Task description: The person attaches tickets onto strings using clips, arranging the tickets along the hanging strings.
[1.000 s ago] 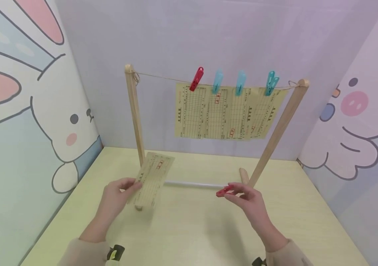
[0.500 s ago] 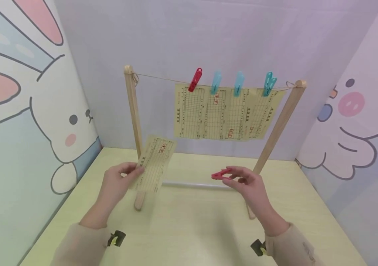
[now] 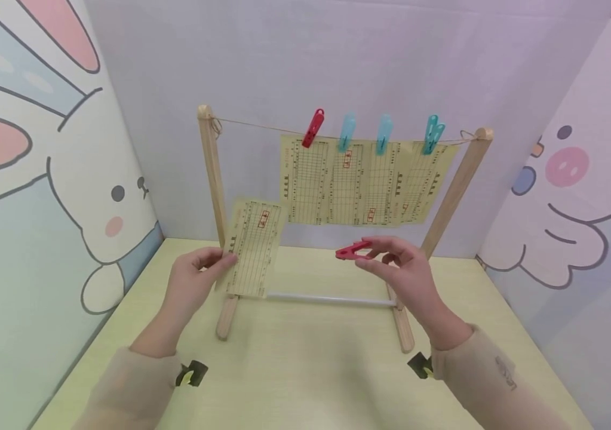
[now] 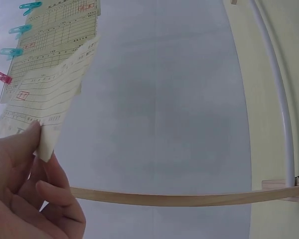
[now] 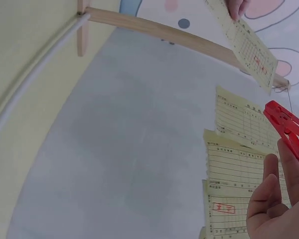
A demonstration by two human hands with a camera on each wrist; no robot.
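Paper slip [image 3: 252,248], head view: pinched at its lower left edge by the left hand [image 3: 193,285], long axis near upright, held up before the frame's left post [image 3: 211,173], below the string [image 3: 262,127]. Red clip [image 3: 351,251] pinched by the right hand [image 3: 404,276], tip pointing left toward the slip, well apart.
Left wrist view: thumb and fingers [image 4: 20,144] grip the slip's corner.
Right wrist view: fingers [image 5: 291,169] close on the clip; four hung slips [image 5: 239,164] just beside.

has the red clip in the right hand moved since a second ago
Yes. The red clip pinched by the right hand has risen: it was level with the white rod, and now sits well above it, nearer the hanging slips.
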